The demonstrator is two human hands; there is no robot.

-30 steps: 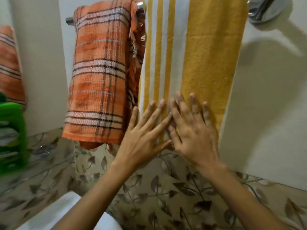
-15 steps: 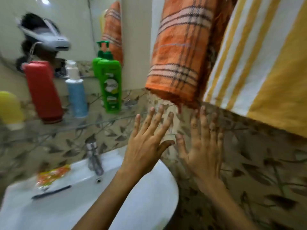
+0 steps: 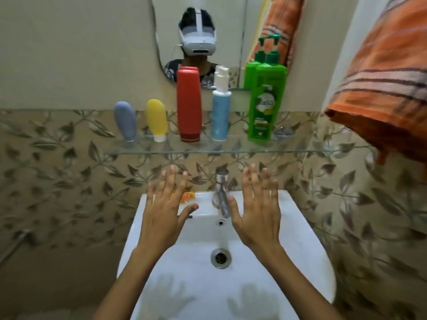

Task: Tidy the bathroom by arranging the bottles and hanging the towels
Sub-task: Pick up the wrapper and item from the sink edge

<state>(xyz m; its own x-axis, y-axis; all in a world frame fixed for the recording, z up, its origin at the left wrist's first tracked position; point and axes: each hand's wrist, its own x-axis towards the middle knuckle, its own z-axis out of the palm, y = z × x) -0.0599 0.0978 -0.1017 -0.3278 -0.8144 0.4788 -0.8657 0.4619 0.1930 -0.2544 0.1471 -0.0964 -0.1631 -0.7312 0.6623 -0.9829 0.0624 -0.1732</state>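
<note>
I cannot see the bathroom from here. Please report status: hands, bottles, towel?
Left hand and right hand open, empty, over the sink. Five bottles upright in a row on the glass shelf. Orange towel hanging at right. Nothing in the way.

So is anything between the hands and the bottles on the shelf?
Nothing visible. Both hands, left and right, are open over the sink, below the glass shelf. The tap rises between them, not in either hand's path up to the bottles.

A glass shelf [image 3: 231,151] carries five upright bottles in a row, 9 to 3 o'clock: grey tube [image 3: 126,121]; yellow tube [image 3: 157,120]; red bottle [image 3: 188,105]; blue bottle [image 3: 221,116]; green pump bottle [image 3: 265,102].
</note>
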